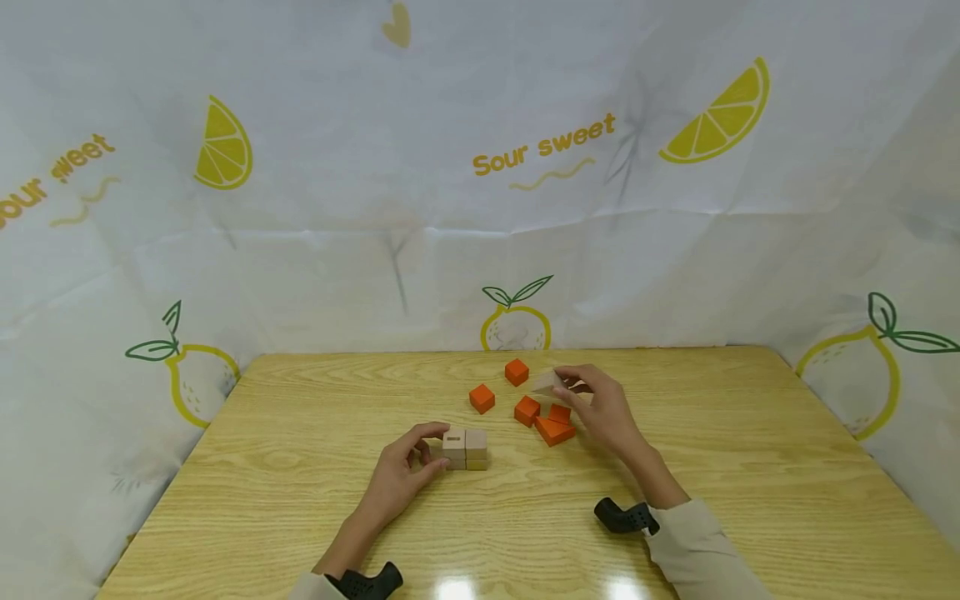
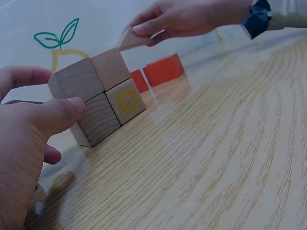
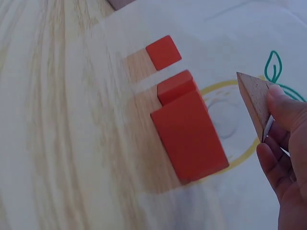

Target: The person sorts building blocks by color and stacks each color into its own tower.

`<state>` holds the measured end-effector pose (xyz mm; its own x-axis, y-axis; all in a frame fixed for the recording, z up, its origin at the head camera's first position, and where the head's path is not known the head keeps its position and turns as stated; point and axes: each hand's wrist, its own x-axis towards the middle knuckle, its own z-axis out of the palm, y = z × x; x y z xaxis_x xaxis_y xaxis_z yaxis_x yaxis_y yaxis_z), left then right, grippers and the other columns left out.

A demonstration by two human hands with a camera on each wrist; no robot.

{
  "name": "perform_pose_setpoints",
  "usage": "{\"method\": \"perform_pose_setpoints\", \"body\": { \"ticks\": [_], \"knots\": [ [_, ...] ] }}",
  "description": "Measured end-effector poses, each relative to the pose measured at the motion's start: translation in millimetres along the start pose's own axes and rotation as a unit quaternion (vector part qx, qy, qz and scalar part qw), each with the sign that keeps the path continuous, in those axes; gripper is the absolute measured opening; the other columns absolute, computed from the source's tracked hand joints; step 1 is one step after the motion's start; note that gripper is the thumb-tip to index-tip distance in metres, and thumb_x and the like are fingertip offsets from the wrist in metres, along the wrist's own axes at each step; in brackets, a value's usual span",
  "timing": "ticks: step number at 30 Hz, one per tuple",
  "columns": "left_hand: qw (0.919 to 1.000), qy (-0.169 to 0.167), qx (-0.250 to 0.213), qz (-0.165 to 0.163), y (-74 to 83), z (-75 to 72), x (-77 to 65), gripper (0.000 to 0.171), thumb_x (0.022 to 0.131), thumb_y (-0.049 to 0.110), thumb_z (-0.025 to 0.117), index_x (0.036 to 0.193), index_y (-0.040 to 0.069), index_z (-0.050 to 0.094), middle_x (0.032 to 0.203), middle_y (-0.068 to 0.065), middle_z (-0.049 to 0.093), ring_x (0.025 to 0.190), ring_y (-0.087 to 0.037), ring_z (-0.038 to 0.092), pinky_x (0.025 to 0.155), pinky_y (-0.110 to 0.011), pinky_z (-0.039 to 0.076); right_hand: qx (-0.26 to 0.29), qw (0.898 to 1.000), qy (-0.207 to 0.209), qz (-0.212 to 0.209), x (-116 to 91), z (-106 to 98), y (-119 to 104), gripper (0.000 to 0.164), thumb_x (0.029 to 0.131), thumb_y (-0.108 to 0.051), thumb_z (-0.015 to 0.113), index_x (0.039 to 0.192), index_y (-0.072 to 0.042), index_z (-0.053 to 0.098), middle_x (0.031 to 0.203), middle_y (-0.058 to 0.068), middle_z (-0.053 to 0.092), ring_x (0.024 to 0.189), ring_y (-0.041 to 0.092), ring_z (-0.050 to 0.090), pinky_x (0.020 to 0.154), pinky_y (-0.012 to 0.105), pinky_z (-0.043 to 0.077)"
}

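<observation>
On the table point(image 1: 315, 492), plain wooden cubes point(image 1: 476, 443) form a block two wide and two high. One lower cube point(image 2: 126, 101) carries a yellow ring mark in the left wrist view. My left hand point(image 1: 396, 473) grips the left side of this stack, its thumb on the near face and a finger at the far side. Above the table, behind the orange pieces, my right hand point(image 1: 606, 410) pinches a plain wooden triangular block point(image 3: 255, 98) between thumb and fingers. Part of that block is hidden by the fingertips.
Several orange blocks lie between and beyond the hands: a cube point(image 1: 482, 399), another farther back point(image 1: 517, 372), a third point(image 1: 527, 411), and a wedge-shaped piece point(image 1: 555, 431) with a small one behind it. A white printed cloth point(image 1: 360, 283) hangs behind the table.
</observation>
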<state>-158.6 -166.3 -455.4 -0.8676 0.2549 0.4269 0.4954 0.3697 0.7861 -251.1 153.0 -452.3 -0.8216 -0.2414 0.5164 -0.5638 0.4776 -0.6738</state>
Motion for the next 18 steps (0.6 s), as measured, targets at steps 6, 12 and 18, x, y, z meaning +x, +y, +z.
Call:
{"method": "perform_pose_setpoints", "body": {
  "ticks": [6,12,18],
  "knots": [
    [1.0000,-0.001,0.001,0.000,0.3,-0.1,0.1,0.043,0.083,-0.002,0.072,0.123,0.004,0.060,0.107,-0.007,0.063,0.071,-0.024,0.051,0.058,-0.027,0.040,-0.003,1.000,0.002,-0.026,2.2,3.6,-15.2,0.031,0.087,-0.010,0.071,0.117,-0.004,0.066,0.106,0.007,0.064,0.091,0.021,0.061,0.077,0.045,0.051],
    [1.0000,-0.003,0.002,-0.002,2.1,-0.5,0.9,0.043,0.083,-0.003,0.071,0.124,0.004,0.060,0.107,-0.008,0.063,0.071,-0.025,0.051,0.058,-0.030,0.041,-0.001,0.997,0.000,-0.076,3.7,9.9,-29.4,0.033,0.084,-0.006,0.073,0.116,-0.002,0.065,0.105,0.006,0.063,0.090,0.021,0.061,0.074,0.045,0.052],
    [0.9999,-0.003,0.010,-0.012,-14.6,3.7,-0.4,0.045,0.082,-0.002,0.072,0.125,0.006,0.060,0.108,-0.007,0.063,0.072,-0.027,0.052,0.058,-0.030,0.041,0.012,0.993,0.002,-0.117,3.5,18.2,-37.6,0.037,0.079,-0.003,0.076,0.114,-0.003,0.065,0.103,0.004,0.063,0.090,0.019,0.060,0.071,0.041,0.053]
  ]
}}
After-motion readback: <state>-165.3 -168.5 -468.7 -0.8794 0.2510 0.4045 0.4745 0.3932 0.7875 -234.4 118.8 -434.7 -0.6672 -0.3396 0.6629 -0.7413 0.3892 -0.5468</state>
